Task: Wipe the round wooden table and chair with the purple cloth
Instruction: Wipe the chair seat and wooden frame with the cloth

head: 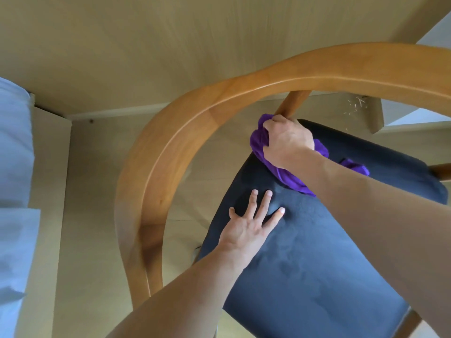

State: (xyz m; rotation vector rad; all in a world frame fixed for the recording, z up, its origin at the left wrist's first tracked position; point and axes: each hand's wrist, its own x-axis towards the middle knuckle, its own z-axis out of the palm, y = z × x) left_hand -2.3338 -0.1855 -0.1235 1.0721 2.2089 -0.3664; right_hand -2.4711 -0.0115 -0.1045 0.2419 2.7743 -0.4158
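Observation:
I look down on a wooden chair whose curved backrest rail [185, 123] arcs over a dark blue padded seat [317, 259]. My right hand [286, 140] grips the bunched purple cloth [290, 178] at the seat's far corner, right at the foot of a wooden spindle [292, 102] under the rail. Part of the cloth trails out to the right of my forearm. My left hand [251, 225] lies flat on the seat with fingers spread, a little nearer to me than the cloth. The round table is not in view.
Pale wood-look floor [122, 45] surrounds the chair. White bedding [14, 181] hangs along the left edge beside a light panel. A white ledge and a box-shaped corner with small debris [356, 106] sit at the upper right.

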